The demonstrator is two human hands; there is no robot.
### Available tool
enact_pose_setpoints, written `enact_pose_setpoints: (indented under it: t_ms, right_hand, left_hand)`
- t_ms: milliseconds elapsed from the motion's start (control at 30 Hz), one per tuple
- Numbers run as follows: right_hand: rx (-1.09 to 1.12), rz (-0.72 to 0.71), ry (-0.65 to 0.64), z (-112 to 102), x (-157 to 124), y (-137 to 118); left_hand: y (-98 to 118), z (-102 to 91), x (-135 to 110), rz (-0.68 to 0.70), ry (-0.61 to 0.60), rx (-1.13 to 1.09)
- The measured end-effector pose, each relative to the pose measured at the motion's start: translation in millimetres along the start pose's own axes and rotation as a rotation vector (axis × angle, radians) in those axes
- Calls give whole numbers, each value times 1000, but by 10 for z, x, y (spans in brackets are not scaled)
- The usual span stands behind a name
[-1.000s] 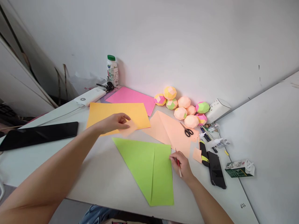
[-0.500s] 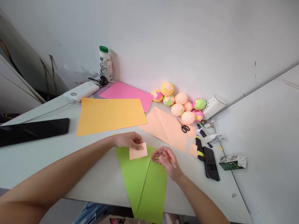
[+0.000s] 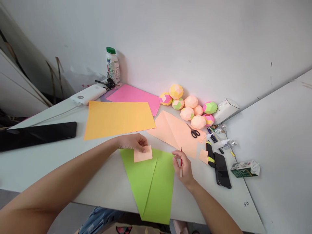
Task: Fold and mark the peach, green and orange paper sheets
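Note:
My left hand (image 3: 133, 142) pinches a small peach paper square (image 3: 142, 154) and holds it over the top edge of a folded green paper sheet (image 3: 151, 182). My right hand (image 3: 183, 165) is closed around a thin red pencil (image 3: 181, 161), which stands nearly upright at the green sheet's right corner. The green sheet lies on the white table (image 3: 44, 162) and hangs over its near edge.
Orange paper (image 3: 118, 118), pink paper (image 3: 133, 96) and folded peach paper (image 3: 174, 131) with scissors (image 3: 193, 131) lie behind. Paper balls (image 3: 191, 110) sit by the wall. A phone (image 3: 222, 165), pens, a small carton (image 3: 245, 169), a black tablet (image 3: 36, 135), a power bank (image 3: 87, 94) and a bottle (image 3: 112, 66) ring the table.
My left hand brought the peach square from over the orange sheet to the green sheet. My right hand moved in toward the square, then drew back to the right with the pencil.

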State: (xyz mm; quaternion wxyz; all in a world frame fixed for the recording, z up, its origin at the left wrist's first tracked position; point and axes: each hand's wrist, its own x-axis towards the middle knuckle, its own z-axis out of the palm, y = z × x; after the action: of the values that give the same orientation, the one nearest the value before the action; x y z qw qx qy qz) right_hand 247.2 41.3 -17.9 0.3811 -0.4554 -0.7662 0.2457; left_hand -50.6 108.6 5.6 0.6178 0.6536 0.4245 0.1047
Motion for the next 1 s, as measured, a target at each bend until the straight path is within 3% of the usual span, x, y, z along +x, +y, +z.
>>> enact_pose_setpoints:
  t_ms: [100,167,400,500,633,767,900,1000]
  right_hand:
    - [-11,-25,-44,10,1,10]
    - [14,-26,-73,18,9,26]
    - [173,-7,-79,46,43,-4]
    - [109,-46,-10,29,42,-27]
    - [-30,-277,13,-11,37,-24]
    - [-141,-432,-137,-45,17,-17]
    - [-280,-448,-302,-65,-19,-32]
    - [-360,-431,-338,-80,-33,-52]
  left_hand:
    - [48,-37,-68,-11,46,47]
    - [127,44,-103,7,89,98]
    - [377,777,73,220,105,367]
    - [335,944,253,306,239,529]
    - [214,987,307,402,465,711]
    - [92,1107,160,525,486,832]
    - [-14,1320,114,607,526,1001]
    - [-77,1386,144,601,582,1160]
